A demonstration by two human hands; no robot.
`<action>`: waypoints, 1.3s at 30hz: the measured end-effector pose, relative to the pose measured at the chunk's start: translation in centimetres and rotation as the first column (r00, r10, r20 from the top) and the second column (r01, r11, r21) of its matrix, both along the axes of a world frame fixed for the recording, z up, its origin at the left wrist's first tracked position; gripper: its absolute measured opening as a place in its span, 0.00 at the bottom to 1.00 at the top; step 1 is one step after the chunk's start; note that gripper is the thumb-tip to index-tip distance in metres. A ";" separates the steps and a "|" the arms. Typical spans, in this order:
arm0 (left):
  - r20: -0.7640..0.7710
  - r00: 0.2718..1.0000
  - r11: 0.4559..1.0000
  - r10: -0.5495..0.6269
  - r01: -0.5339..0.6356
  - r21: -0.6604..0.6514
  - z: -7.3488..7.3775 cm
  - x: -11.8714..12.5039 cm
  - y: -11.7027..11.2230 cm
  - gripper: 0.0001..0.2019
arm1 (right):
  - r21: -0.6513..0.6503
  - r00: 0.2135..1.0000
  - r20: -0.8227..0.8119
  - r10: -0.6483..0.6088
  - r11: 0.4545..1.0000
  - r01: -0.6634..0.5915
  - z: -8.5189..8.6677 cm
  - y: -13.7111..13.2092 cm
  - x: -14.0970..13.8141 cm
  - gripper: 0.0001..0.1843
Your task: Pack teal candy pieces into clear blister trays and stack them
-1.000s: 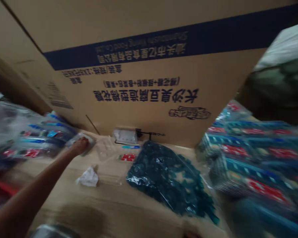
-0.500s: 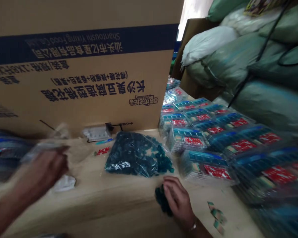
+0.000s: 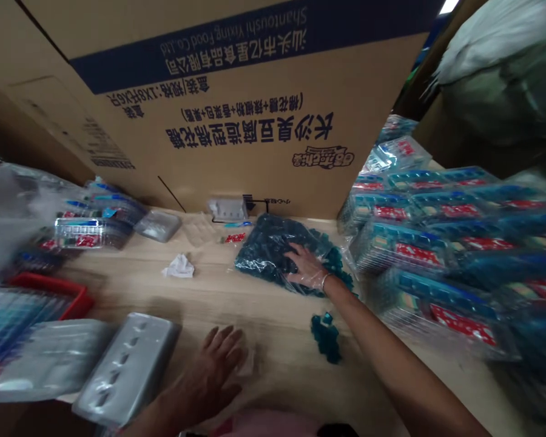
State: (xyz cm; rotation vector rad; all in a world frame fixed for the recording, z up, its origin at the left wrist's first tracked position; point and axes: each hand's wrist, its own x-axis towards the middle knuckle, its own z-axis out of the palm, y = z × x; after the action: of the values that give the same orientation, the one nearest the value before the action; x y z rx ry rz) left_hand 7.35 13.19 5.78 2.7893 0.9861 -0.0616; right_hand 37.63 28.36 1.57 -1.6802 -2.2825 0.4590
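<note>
Pale wooden tabletop stretches out before a big printed cardboard carton. Since the earlier view, the right hand has moved from the loose clump of teal pieces onto the clear bag of teal pieces, its fingers spread flat on top, not gripping. The left hand, fingers wide and empty, now sits near the table's front edge, just beside a silver pack. Open wood lies between the hands, and a crumpled tissue sits left of the bag. Stacked blue-and-red packs crowd the right side, with a red tray at left.
</note>
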 end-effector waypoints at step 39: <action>0.016 0.897 0.897 0.442 -0.441 -0.026 -1.7 3.8 1.8 0.12 | -0.046 0.481 -0.746 -0.460 0.756 0.653 1.9 -7.6 3.4 0.15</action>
State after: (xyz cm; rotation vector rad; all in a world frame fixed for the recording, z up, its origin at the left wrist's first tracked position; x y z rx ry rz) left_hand 11.18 15.01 4.10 2.4677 1.5744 0.0202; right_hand 41.04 20.76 3.49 -1.5951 -1.0626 0.5233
